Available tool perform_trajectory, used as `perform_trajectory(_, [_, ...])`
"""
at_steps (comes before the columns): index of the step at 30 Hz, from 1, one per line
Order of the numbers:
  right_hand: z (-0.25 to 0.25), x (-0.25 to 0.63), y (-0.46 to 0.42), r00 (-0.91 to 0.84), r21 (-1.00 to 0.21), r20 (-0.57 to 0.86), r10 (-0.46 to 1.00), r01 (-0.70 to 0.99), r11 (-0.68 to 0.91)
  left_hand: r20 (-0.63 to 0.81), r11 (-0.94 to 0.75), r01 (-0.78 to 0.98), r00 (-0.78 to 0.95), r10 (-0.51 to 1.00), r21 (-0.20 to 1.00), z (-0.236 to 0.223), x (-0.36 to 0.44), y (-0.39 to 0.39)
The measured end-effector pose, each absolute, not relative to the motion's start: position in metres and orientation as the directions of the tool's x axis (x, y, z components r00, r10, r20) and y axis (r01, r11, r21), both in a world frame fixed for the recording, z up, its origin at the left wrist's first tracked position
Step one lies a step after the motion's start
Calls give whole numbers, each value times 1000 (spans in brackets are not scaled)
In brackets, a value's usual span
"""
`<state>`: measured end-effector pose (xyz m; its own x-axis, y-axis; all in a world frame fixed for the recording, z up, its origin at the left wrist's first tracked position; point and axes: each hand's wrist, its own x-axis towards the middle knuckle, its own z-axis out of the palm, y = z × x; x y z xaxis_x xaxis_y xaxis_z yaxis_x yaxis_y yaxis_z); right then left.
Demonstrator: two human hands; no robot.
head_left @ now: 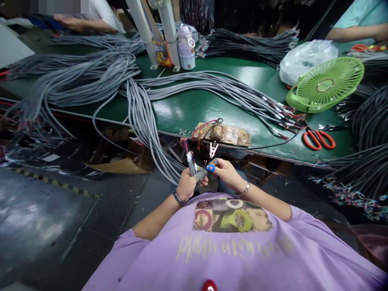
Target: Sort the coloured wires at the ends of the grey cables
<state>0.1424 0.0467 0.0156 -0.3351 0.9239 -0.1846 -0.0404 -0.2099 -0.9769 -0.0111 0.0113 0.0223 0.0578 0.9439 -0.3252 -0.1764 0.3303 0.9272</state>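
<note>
My left hand is closed around the ends of several grey cables, whose stripped tips and thin coloured wires stick up above the fist. Tape or a finger cover wraps one of its fingers. Close beside it, my right hand pinches at fine wire ends; blue and dark covers sit on its fingertips. The grey cable bundle runs from the bench down to my left hand. Just beyond the hands, a pale pink clip stands at the bench edge by a taped wooden block.
Orange-handled scissors and a green fan lie on the right of the green bench. A bottle stands by the posts. Black cables hang at right. Two other people sit across the bench.
</note>
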Motion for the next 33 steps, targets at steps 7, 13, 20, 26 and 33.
perform_trajectory(7, [21, 141, 48, -387, -981, -177, 905, -5, -194, -330, 329, -106, 6, 944, 938, 12, -8, 9])
perform_trajectory(13, [17, 144, 46, -405, -995, -97, 909, 45, -86, -396, 407, -8, 214, 893, 914, 15, -12, 13])
perform_trajectory(20, [16, 140, 48, -375, -986, -164, 912, 45, -159, -354, 359, -101, 65, 933, 928, 13, -10, 7])
perform_trajectory(26, [10, 137, 47, -346, -969, -210, 914, -49, -241, -306, 306, -143, 23, 952, 941, 11, -8, 6])
perform_trajectory(33, [8, 137, 46, -373, -957, -214, 903, -107, -271, -288, 283, -162, -6, 958, 945, 8, -10, 6])
